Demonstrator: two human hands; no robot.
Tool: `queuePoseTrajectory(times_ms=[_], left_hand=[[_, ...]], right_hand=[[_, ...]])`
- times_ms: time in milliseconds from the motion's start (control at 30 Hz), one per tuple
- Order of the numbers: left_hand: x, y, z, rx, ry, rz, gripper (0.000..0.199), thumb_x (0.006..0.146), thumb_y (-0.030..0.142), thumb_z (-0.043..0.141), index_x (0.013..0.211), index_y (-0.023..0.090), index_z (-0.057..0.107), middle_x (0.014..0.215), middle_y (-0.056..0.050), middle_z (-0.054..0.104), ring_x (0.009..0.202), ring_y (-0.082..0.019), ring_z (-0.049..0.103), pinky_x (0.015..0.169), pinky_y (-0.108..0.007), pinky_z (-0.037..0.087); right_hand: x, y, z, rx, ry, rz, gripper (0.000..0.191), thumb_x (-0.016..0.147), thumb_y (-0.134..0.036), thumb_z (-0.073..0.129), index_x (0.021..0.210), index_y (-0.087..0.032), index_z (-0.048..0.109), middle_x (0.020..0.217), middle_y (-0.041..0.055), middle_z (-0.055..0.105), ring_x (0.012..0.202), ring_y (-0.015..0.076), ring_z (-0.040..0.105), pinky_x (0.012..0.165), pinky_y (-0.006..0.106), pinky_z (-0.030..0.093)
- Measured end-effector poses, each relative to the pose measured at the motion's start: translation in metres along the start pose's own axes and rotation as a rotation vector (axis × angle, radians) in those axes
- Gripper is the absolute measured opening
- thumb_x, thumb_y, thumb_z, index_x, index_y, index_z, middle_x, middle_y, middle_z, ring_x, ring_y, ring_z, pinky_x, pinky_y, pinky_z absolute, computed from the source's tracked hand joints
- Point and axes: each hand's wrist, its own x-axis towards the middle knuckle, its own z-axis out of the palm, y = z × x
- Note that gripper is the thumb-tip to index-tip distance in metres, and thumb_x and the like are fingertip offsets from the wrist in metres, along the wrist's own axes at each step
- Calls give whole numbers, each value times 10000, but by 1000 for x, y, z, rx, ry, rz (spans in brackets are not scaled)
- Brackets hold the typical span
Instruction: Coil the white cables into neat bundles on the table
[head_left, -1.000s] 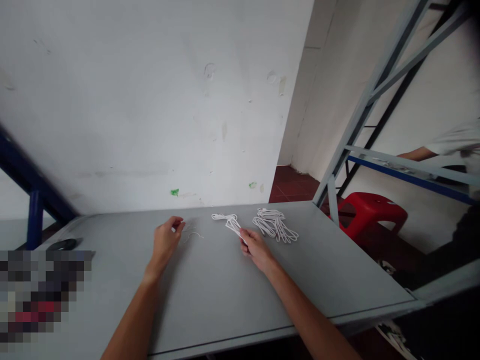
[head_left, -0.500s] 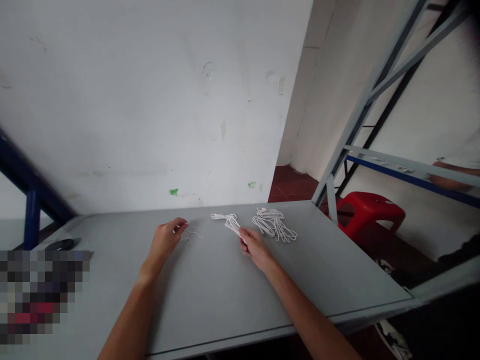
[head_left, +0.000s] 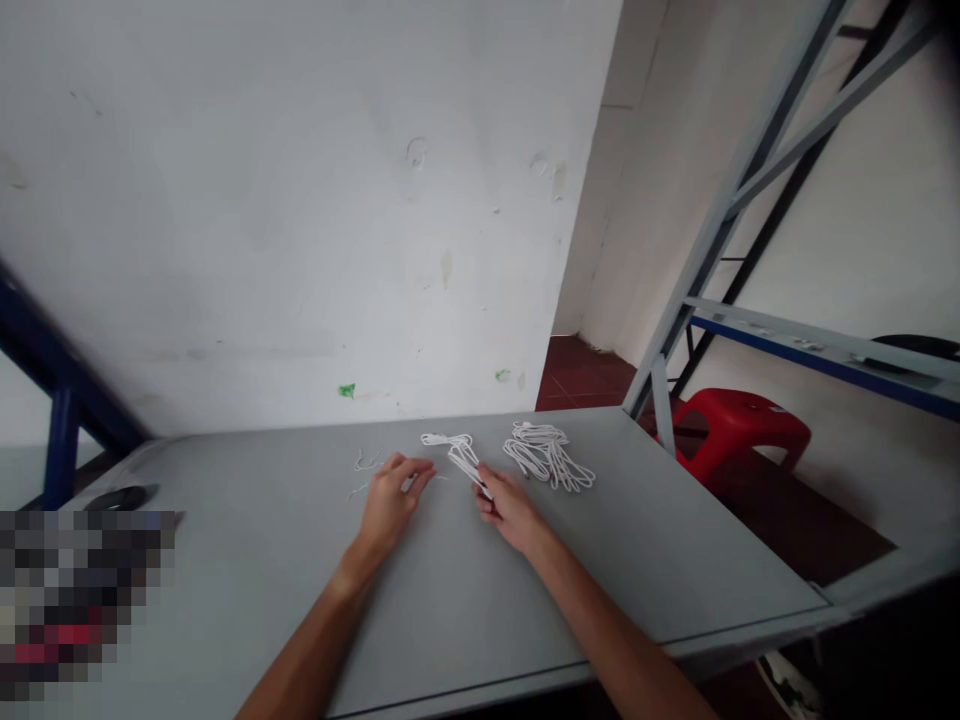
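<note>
My right hand (head_left: 510, 508) is closed around one end of a looped white cable (head_left: 464, 460), whose loops stick out past the fingers toward the back left. More white cable (head_left: 444, 439) lies just behind it; whether it belongs to the same bundle I cannot tell. To the left, my left hand (head_left: 391, 500) pinches a thin white twist tie (head_left: 441, 477), its end pointing toward the cable without touching it. Several similar loose ties (head_left: 367, 461) rest on the table beyond that hand. Right of my right hand lies a pile of coiled white cables (head_left: 551, 456).
The grey table (head_left: 450, 610) meets a white wall (head_left: 337, 220) at the back. A dark round object (head_left: 120, 497) sits at the left, near a blurred-out area. Metal frames (head_left: 712, 250) rise at both sides, with a red plastic stool (head_left: 739, 425) beyond the right one.
My left hand has moved right from the loose ties toward the held cable, carrying a twist tie. My right hand keeps its grip almost in place.
</note>
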Motion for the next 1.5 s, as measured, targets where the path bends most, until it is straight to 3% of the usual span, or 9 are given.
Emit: queuePoseTrajectory(times_ms=[267, 433, 667, 800, 867, 1167, 1333, 1500], left_hand=[[-13, 8, 21, -4, -63, 44, 285, 941, 419, 489, 987, 249, 714, 838, -36, 757, 713, -178, 697, 728, -292, 548], [-19, 6, 30, 106, -27, 204, 261, 972, 350, 471, 1034, 239, 699, 917, -59, 757, 773, -171, 711, 732, -265, 539], [-25, 8, 44, 179, 49, 398, 210, 971, 193, 458, 986, 191, 668, 827, -45, 736, 677, -130, 685, 637, -210, 513], [-26, 11, 43, 243, 63, 443, 206, 962, 158, 460, 995, 185, 662, 838, -58, 737, 692, -139, 697, 640, -210, 520], [-26, 13, 42, 260, 69, 436, 205, 957, 149, 466, 985, 182, 666, 844, -63, 738, 701, -149, 702, 639, -215, 523], [-29, 12, 45, 120, 63, 397, 239, 927, 135, 503, 1050, 216, 690, 948, -70, 748, 809, -172, 714, 707, -237, 545], [-25, 14, 43, 60, 129, 324, 219, 912, 162, 534, 1005, 216, 725, 927, -79, 754, 806, -181, 714, 729, -247, 542], [-21, 23, 39, -114, 172, 100, 178, 887, 234, 584, 913, 219, 760, 907, -69, 761, 802, -191, 710, 773, -276, 529]], right_hand=[[0, 2, 3, 126, 31, 47, 348, 758, -450, 735, 740, -198, 496, 630, -47, 489, 427, 38, 327, 369, 174, 172], [-1, 1, 5, 141, 37, 25, 346, 747, -460, 742, 745, -196, 518, 631, -48, 494, 425, 40, 328, 363, 177, 176], [-9, 0, 18, 146, -18, -39, 441, 649, -548, 783, 772, -192, 553, 599, -78, 497, 406, 30, 321, 360, 183, 146], [-6, 1, 17, 185, 71, -122, 455, 627, -554, 788, 761, -201, 536, 584, -86, 491, 402, 32, 326, 360, 185, 149], [-3, 1, 14, 242, 87, -119, 452, 623, -531, 800, 746, -204, 514, 592, -83, 495, 409, 33, 332, 364, 183, 160], [1, 9, 11, 349, -113, 71, 346, 679, -421, 780, 761, -184, 542, 600, -69, 497, 429, 34, 308, 385, 182, 166], [-3, 9, 16, 319, -111, 31, 316, 670, -386, 775, 816, -197, 570, 622, -65, 537, 439, 45, 360, 395, 186, 190], [-7, 9, 23, 152, -75, -70, 365, 703, -508, 736, 821, -188, 605, 668, -45, 586, 412, 50, 387, 363, 203, 198]])
